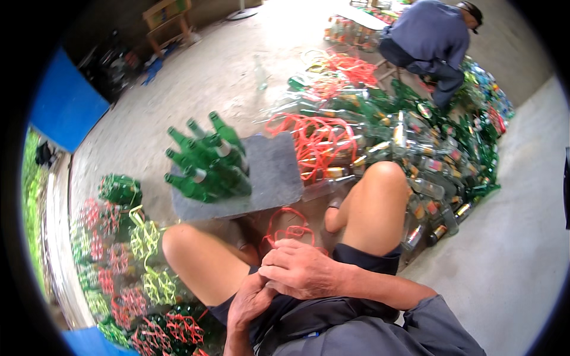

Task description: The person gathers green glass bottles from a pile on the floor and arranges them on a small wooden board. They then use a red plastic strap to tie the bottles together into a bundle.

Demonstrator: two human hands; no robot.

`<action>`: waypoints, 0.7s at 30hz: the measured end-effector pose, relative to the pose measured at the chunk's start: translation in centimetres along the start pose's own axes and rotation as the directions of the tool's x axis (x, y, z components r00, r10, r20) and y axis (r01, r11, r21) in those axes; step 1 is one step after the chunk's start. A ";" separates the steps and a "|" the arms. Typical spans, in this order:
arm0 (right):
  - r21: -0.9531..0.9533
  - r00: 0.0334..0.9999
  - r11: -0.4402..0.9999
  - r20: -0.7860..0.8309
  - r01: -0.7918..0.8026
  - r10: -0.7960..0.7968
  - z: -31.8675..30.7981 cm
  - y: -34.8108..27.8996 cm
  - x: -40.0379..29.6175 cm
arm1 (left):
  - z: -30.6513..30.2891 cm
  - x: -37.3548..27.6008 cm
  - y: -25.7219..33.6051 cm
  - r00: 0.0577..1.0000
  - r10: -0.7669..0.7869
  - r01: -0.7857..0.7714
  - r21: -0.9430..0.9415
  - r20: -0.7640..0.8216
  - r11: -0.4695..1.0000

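My right hand lies over my left hand in front of my lap, and their fingers meet. Whether anything is between the fingers is hidden. A red plastic strap loops on the floor between my feet, and its near part passes out of sight behind my right hand. Beyond my knees sits a low grey board. Several green glass bottles stand upright in a tight group on its left half, some with pale neck labels.
Loose bottles pile up on my right, with red strapping over some. Strap-bound bottle bundles stand on my left. One clear bottle stands on the floor ahead. Another person crouches by the pile, near a wall.
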State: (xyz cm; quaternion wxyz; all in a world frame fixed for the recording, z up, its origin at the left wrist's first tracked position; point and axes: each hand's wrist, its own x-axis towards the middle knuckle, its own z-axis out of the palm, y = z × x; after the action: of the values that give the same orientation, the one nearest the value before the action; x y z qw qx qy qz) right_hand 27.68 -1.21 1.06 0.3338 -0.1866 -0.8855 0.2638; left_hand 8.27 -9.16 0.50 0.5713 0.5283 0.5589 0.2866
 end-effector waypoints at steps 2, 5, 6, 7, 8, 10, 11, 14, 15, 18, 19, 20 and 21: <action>0.018 0.995 0.996 0.048 -0.090 0.089 -0.3 -0.1 -0.6 | 0.0 -0.1 0.2 1.000 -0.016 0.016 -0.055 0.001 0.998; 0.051 0.975 0.976 0.087 -0.211 0.206 -0.3 -0.7 -1.6 | -0.4 -0.6 1.1 0.996 -0.090 0.091 -0.071 0.007 0.993; 0.069 0.976 0.976 0.071 -0.208 0.204 -0.1 -0.5 -2.0 | -0.8 -0.6 0.7 0.997 -0.073 0.073 -0.011 0.015 0.997; 0.086 0.978 0.975 0.057 -0.205 0.200 0.0 -0.5 -2.3 | -1.0 -0.6 0.5 0.998 -0.055 0.054 0.048 0.023 0.997; 0.074 0.966 0.965 0.086 -0.252 0.246 -0.1 -0.6 -2.8 | -1.0 -0.5 0.5 0.997 -0.062 0.061 0.052 0.034 0.997; 0.120 0.956 0.950 0.098 -0.288 0.277 -0.1 -0.6 -3.6 | -0.9 -0.4 0.6 0.995 -0.082 0.079 0.057 0.051 0.995; 0.142 0.951 0.942 0.105 -0.305 0.292 -0.2 -0.6 -3.9 | -0.9 -0.2 0.8 0.995 -0.083 0.078 0.079 0.057 0.994; 0.087 0.950 0.954 0.155 -0.285 0.270 -1.3 -0.4 -4.5 | -1.0 0.2 1.3 0.993 -0.090 0.081 0.125 0.071 0.989; 0.093 0.950 0.952 0.143 -0.291 0.276 -1.8 -0.4 -4.7 | -1.1 0.2 1.4 0.993 -0.090 0.080 0.127 0.075 0.989; 0.090 0.941 0.942 0.129 -0.324 0.312 -3.6 -0.4 -5.2 | -1.5 0.6 2.1 0.990 -0.125 0.117 0.113 0.069 0.987; 0.073 0.932 0.935 0.137 -0.348 0.336 -4.4 -0.5 -5.3 | -1.6 0.7 2.4 0.988 -0.144 0.137 0.104 0.062 0.985; 0.056 0.922 0.927 0.144 -0.371 0.360 -5.1 -0.4 -5.5 | -1.8 0.8 2.8 0.990 -0.133 0.127 0.109 0.047 0.986; 0.049 0.921 0.925 0.132 -0.376 0.367 -5.8 -0.3 -5.8 | -1.8 1.0 3.3 0.992 -0.118 0.114 0.112 0.034 0.987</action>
State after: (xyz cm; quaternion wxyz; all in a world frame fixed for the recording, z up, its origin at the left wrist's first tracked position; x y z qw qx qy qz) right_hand 35.70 -2.40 2.08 0.2303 -0.3225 -0.8422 0.3656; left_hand 7.62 -6.83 3.52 0.5681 0.5312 0.5922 0.2108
